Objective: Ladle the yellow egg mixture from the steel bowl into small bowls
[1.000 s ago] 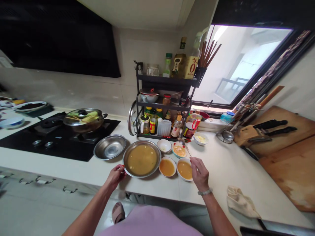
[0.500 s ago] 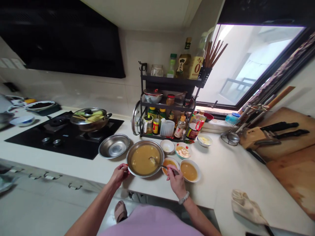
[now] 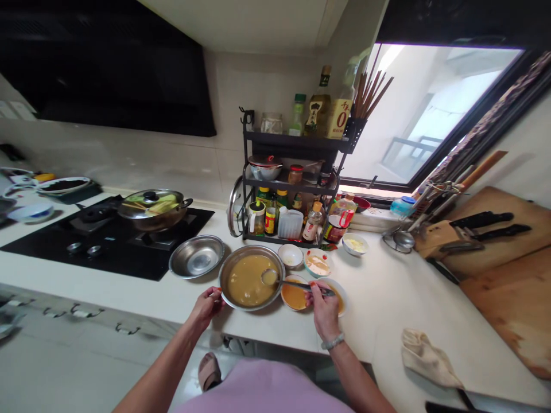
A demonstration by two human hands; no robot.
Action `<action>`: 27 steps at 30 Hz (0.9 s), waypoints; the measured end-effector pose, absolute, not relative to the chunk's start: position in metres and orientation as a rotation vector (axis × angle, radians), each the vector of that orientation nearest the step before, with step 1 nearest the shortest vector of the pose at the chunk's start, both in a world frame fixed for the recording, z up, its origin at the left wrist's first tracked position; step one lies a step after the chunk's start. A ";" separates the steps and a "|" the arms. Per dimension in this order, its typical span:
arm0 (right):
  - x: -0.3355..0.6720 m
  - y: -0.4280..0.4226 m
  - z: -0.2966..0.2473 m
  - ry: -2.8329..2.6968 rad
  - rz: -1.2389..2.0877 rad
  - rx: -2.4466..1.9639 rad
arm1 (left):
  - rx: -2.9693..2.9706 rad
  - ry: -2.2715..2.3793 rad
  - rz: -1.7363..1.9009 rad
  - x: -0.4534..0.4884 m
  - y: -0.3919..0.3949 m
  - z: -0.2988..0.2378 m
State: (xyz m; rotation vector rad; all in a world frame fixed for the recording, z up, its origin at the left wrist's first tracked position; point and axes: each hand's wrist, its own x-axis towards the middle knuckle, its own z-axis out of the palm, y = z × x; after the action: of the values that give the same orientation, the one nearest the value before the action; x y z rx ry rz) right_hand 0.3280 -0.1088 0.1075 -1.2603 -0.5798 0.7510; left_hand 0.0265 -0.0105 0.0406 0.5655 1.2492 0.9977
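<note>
My left hand grips the left rim of a steel basin full of yellowish-brown liquid. In my right hand is the handle of a ladle, its bowl over the basin's right part and holding some of the liquid. Beneath the ladle's handle stands a bowl of orange-brown liquid. My right hand partly covers another bowl of brownish liquid. Behind these sit a small white bowl and a bowl with reddish-white contents.
A steel bowl stands left of the basin. Farther left, a lidded pan sits on the black stove. Behind is a black spice rack with bottles. At right are a knife block and a cloth bag.
The ladle has come up from the liquid, and its bowl now shows filled. My right hand has moved right. My left hand stays at the basin's rim.
</note>
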 end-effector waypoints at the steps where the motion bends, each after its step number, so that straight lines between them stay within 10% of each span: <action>1: 0.331 -0.109 0.109 -0.563 0.742 -1.252 | 0.564 1.252 0.997 0.027 -0.010 0.041; 27: 0.410 -0.127 0.108 -1.320 -0.064 -1.401 | 0.566 1.252 0.998 0.026 -0.010 0.039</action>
State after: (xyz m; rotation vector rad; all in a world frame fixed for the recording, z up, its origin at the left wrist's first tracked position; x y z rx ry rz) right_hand 0.4098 -0.1274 0.1079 -1.4007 -1.3196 -0.0636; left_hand 0.0257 -0.0098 0.0390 0.5662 1.2520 0.9979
